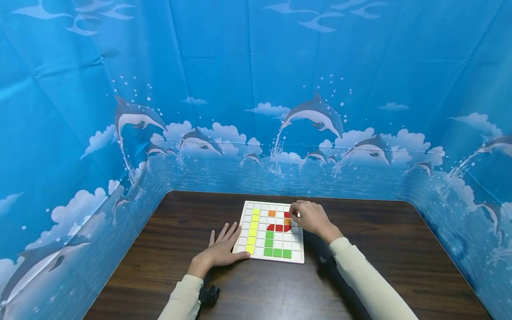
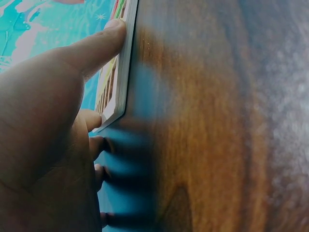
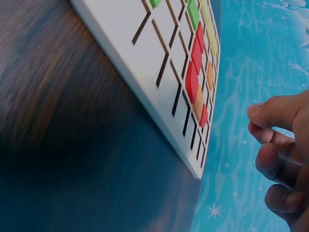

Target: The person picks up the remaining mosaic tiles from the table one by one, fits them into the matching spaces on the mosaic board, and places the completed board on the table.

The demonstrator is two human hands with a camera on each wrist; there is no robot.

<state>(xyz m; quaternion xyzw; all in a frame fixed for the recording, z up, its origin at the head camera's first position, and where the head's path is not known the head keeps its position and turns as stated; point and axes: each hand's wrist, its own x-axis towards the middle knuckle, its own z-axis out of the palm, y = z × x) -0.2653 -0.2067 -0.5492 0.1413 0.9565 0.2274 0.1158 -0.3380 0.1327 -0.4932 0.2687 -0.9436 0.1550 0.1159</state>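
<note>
A white square board (image 1: 297,256) with grid cells lies on the table and bears flat coloured tiles. Yellow tiles (image 1: 253,225) form a column on its left side. Green tiles (image 1: 269,243) make an L shape, topped by red tiles (image 1: 278,228), some with rounded ends. Two orange tiles sit further up, one (image 1: 271,213) standing alone. My left hand (image 1: 218,253) is spread at the board's lower left, its thumb on the front edge. Over the upper right corner is my right hand (image 1: 314,216), fingers curled, thumb and forefinger tips close together; nothing shows between them in the right wrist view.
The dark wood table (image 1: 360,249) extends around the board on both sides and in front. Behind it and at the sides hangs a blue curtain (image 1: 240,89) printed with dolphins and clouds. A black strap device (image 1: 209,295) sits at the left wrist.
</note>
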